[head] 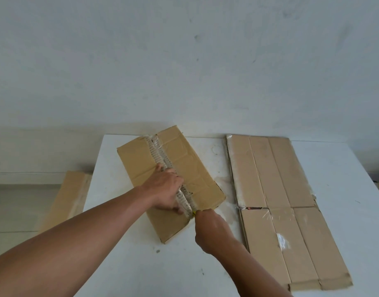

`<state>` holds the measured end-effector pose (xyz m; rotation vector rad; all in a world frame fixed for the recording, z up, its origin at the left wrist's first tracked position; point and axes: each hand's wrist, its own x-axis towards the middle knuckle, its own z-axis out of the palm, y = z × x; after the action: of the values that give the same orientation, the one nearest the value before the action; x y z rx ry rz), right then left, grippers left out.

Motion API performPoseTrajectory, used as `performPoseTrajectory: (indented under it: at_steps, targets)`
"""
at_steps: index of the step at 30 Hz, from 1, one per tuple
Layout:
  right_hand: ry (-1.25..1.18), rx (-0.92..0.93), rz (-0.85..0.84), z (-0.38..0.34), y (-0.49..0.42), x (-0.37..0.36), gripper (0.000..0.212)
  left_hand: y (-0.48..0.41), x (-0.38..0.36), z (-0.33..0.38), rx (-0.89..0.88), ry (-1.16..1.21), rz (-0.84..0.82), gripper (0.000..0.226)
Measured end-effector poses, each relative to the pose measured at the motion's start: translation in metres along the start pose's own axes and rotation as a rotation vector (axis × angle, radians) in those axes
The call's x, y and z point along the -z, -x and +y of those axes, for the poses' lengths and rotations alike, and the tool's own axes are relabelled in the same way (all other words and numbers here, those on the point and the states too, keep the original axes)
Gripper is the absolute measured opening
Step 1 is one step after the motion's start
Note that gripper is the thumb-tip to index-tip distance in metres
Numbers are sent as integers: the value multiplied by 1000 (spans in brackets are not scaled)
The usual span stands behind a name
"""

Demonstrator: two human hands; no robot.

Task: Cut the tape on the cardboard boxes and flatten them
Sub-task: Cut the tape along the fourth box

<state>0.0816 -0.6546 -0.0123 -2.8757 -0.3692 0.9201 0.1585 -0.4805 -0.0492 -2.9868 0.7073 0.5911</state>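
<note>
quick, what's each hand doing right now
Left hand: open, pressing flat on the cardboard box beside its taped seam.
Right hand: closed around a yellow cutter, its tip at the seam's near end.

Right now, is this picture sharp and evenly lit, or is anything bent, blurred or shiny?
Head view: the light is soft and even, with only faint shadows beside the box; the wide lens bends the table edges and stretches the forearms; clear tape on the flattened cardboard glints; the yellow tip of the tool in the right hand is too small and soft to make out.
</note>
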Motion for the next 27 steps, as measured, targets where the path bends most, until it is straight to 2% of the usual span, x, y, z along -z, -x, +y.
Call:
performPoseTrajectory:
  at_steps: [5, 10, 13, 15, 16, 20, 24, 27]
  targets:
    - [44, 5, 25, 7, 15, -6, 15, 0, -1, -2, -18, 19, 20, 69]
    - [-30, -49, 84, 19, 20, -33, 41, -1, 3, -1, -27, 50, 33, 63]
    - [-121, -66, 70, 20, 11, -38, 37, 3, 7, -1, -25, 112, 77, 56]
    - [-248, -92, 60, 23, 9, -38, 19, 6, 9, 0, -22, 99, 80, 53]
    - [-356, -113, 65, 25, 11, -39, 17, 6, 10, 2, -20, 78, 70, 52]
    - [-791, -220, 90, 22, 25, -55, 28, 3, 13, 13, -7, 61, -44, 46]
    - [-992, -267, 87, 6, 34, -65, 30, 4, 13, 18, 14, 67, -122, 40]
    - [-1012, -268, 80, 1, 39, -63, 32, 5, 13, 22, 20, 112, -129, 30]
